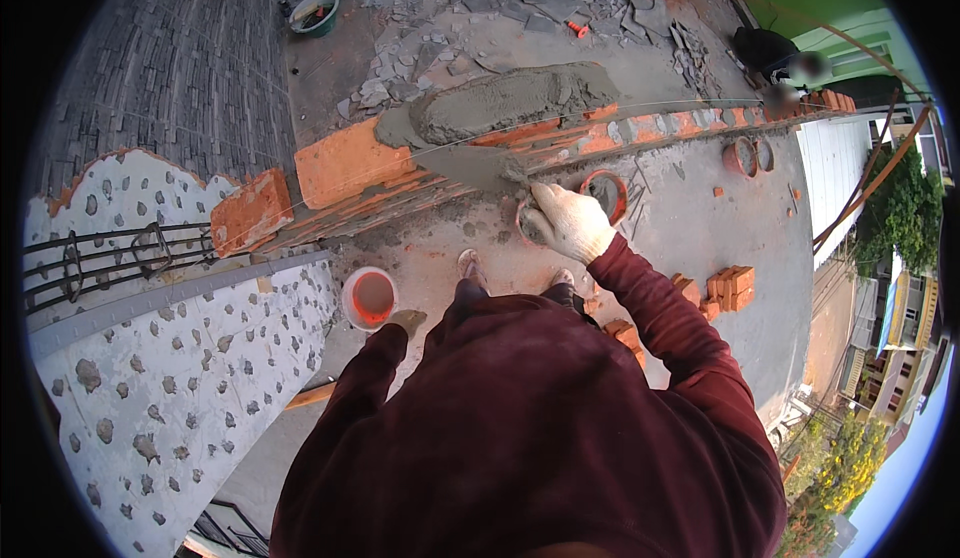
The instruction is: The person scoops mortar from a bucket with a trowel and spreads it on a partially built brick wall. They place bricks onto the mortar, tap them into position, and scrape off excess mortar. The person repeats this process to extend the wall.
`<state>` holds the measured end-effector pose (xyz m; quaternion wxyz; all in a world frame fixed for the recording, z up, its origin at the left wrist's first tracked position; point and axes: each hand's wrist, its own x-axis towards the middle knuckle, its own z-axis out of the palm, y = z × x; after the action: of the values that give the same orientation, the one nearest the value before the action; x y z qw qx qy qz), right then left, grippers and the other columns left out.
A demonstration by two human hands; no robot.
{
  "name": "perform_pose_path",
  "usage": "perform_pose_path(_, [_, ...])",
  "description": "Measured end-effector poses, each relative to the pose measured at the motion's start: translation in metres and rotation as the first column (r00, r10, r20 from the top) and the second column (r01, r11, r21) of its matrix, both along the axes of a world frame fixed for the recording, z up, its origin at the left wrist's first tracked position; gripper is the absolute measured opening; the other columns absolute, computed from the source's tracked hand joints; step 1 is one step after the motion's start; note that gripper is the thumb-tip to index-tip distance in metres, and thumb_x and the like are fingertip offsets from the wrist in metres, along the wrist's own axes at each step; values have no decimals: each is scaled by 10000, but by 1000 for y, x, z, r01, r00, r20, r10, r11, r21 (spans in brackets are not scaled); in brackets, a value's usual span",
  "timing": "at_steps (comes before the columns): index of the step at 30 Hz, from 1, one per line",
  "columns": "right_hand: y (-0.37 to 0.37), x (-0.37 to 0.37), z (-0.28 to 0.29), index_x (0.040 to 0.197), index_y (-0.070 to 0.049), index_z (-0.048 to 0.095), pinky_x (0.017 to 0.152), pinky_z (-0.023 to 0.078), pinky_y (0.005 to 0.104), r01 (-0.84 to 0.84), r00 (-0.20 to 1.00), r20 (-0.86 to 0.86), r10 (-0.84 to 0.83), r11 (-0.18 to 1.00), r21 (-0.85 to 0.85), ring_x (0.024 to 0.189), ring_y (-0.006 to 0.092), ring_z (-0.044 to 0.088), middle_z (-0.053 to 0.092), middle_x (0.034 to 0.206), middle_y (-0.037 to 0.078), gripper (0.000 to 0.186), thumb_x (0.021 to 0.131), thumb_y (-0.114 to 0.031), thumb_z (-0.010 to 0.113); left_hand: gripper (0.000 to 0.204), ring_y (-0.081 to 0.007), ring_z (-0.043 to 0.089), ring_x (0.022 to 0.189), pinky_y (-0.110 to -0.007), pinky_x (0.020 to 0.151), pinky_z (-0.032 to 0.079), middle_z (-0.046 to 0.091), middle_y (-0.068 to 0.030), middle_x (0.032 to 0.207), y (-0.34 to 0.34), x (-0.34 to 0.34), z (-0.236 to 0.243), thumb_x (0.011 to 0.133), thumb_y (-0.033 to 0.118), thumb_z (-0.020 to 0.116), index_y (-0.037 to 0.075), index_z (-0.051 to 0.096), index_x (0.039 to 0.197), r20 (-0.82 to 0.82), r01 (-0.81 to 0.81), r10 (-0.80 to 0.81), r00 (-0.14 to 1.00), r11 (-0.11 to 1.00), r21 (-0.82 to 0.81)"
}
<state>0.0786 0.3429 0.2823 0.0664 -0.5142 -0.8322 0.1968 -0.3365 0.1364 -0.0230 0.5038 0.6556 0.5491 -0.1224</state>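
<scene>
My right hand [572, 222], in a pale work glove, is closed round the handle of a trowel [482, 169]. Its mortar-smeared blade lies against the near side of a low brick wall [375, 208]. A thick bed of wet grey mortar [515, 101] tops the wall, just beyond the blade. Left of that mortar sits an orange brick [350, 165], and another brick [250, 212] rests at the wall's left end. My left hand [408, 320] hangs low beside a white bucket [370, 298] with an orange-red inside; its fingers cannot be made out.
A taut string [690, 105] runs along the wall. Mortar tubs [622, 198] stand beneath my right hand. Stacked bricks [731, 288] lie to the right. Steel bars [100, 266] jut out at left. Broken tile pieces [550, 0] litter the floor beyond. Another person [765, 51] is at the wall's far end.
</scene>
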Motion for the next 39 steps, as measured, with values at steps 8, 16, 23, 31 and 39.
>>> perform_pose_path(8, [17, 78, -34, 1155, -61, 576, 774, 553, 479, 158, 968, -208, -139, 984, 79, 929, 392, 687, 682, 1026, 194, 296, 1024, -324, 546, 446, -325, 673, 1175, -434, 995, 509, 721, -157, 1235, -12, -49, 10, 1002, 439, 511, 103, 730, 1197, -229, 256, -256, 939, 966, -30])
perform_pose_path(16, [22, 188, -74, 1134, -63, 623, 830, 541, 481, 272, 935, -264, -237, 957, 104, 989, 394, 675, 692, 1045, 187, 304, 1020, -334, 547, 617, -371, 642, 1222, -445, 1054, 464, 697, -190, 1300, 1, 31, 38, 1022, 566, 473, 54, 694, 1288, -180, 111, -122, 976, 991, -69])
perform_pose_path(23, [-80, 292, -130, 1165, -59, 631, 796, 546, 499, 539, 809, -288, -511, 842, 18, 966, 432, 672, 695, 1035, 210, 286, 951, -246, 664, 573, -312, 617, 1277, -384, 1070, 465, 673, -155, 1351, 16, 161, 123, 1038, 513, 538, 96, 597, 1425, -47, -281, 281, 959, 906, -318])
perform_pose_path(31, [-122, 339, -187, 1166, -73, 610, 757, 566, 466, 816, 569, -186, -801, 578, 9, 917, 379, 713, 708, 1002, 179, 316, 926, -253, 707, 678, -351, 467, 1446, -390, 1207, 351, 519, -220, 1532, -23, 239, 108, 1022, 527, 553, 39, 532, 1493, -41, 93, -113, 993, 938, -333])
perform_pose_path(39, [-102, 368, -229, 1090, -63, 576, 778, 531, 575, 907, 411, 22, -911, 406, -113, 908, 455, 686, 699, 945, 236, 274, 906, -259, 632, 732, -366, 424, 1471, -402, 1224, 321, 473, -229, 1562, 38, 268, 140, 980, 548, 601, 44, 522, 1505, -84, 132, -161, 983, 953, -272])
